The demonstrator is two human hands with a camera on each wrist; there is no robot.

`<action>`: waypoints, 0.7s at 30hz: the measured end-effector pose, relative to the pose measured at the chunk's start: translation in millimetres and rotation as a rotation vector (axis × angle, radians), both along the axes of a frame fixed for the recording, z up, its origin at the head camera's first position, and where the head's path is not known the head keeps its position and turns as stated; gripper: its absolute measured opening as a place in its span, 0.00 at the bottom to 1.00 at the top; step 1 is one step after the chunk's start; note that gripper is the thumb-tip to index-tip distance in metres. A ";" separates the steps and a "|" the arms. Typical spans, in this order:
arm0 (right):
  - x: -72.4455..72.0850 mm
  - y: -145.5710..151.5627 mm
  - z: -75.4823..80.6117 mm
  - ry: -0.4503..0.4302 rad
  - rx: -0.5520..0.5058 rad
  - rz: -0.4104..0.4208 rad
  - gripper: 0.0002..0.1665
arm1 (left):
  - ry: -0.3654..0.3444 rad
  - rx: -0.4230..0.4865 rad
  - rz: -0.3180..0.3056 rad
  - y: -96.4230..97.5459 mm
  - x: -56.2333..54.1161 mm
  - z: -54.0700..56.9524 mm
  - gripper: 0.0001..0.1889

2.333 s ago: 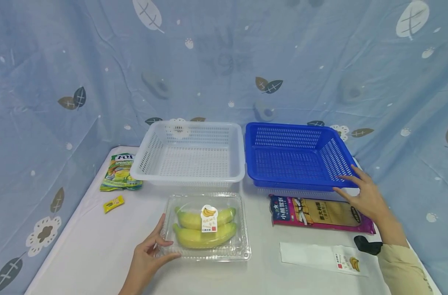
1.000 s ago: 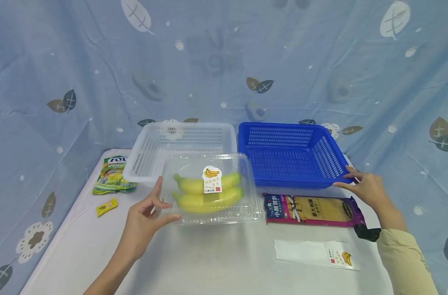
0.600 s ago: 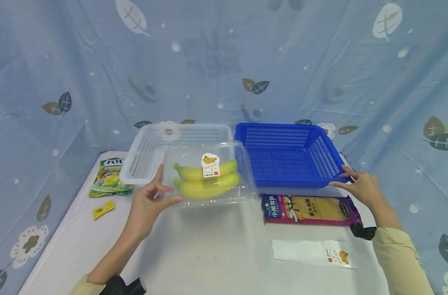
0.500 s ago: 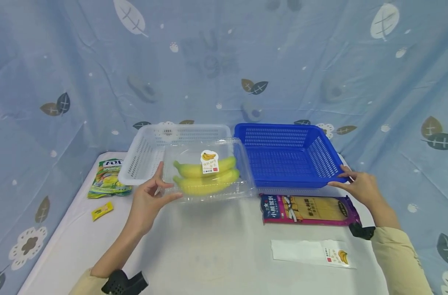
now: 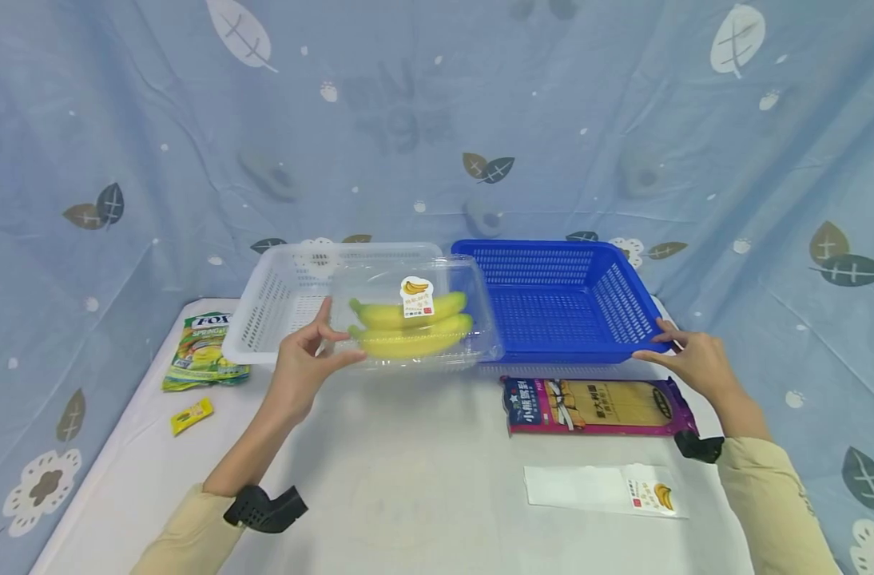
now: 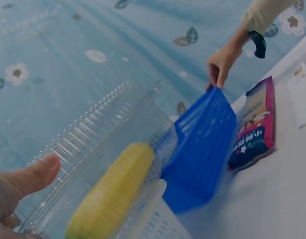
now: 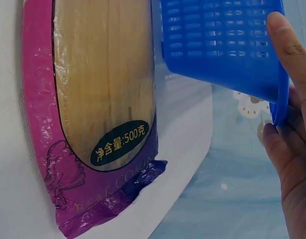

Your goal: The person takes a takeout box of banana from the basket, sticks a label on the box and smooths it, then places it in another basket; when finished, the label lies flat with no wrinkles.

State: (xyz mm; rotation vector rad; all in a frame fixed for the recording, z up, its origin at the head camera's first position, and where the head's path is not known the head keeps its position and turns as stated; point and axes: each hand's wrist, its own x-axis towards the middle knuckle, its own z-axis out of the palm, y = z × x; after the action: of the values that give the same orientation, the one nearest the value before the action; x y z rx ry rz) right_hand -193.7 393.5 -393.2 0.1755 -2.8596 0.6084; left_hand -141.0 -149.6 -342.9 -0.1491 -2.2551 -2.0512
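My left hand [image 5: 306, 363] grips the left end of a clear plastic clamshell box [image 5: 483, 319] with two bananas [image 5: 415, 339] inside and a banana label on its lid. The box is raised off the table, tilted, and overlaps the white basket [image 5: 244, 351] and the edge of the blue basket [image 5: 538, 349] in the head view. At the blue basket's front right corner, my right hand [image 5: 696, 363] pinches the rim between thumb and fingers. The right wrist view shows the thumb on one side of that rim and fingers on the other.
A pasta packet [image 5: 602, 405] lies in front of the blue basket. Closer to me is a white paper strip [image 5: 581, 489] with a banana label. On the left are a green FOX'S candy bag [image 5: 203, 351] and a small yellow wrapped sweet [image 5: 192, 416]. Patterned blue cloth [image 5: 408, 120] hangs behind.
My left hand has lifted the banana box from the table and carried it forward over the baskets. My right hand has closed on the blue basket's rim. The view has shifted slightly.
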 end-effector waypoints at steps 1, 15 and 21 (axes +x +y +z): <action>0.2 0.0 0.0 -0.002 0.002 -0.004 0.34 | 0.003 0.001 -0.003 2.1 -2.3 0.1 0.13; -1.9 0.9 -2.0 -0.006 -0.006 -0.006 0.31 | 0.032 0.007 -0.049 37.9 -30.8 2.8 0.16; -1.6 1.8 -3.0 -0.029 -0.010 -0.023 0.35 | 0.023 -0.005 -0.061 56.1 -38.7 5.6 0.17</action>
State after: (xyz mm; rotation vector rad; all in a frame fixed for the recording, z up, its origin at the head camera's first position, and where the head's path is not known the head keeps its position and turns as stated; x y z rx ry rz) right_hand -195.3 395.3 -396.2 0.1327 -2.8816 0.6248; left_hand -179.7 -93.5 -337.3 -0.2441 -2.2697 -2.0623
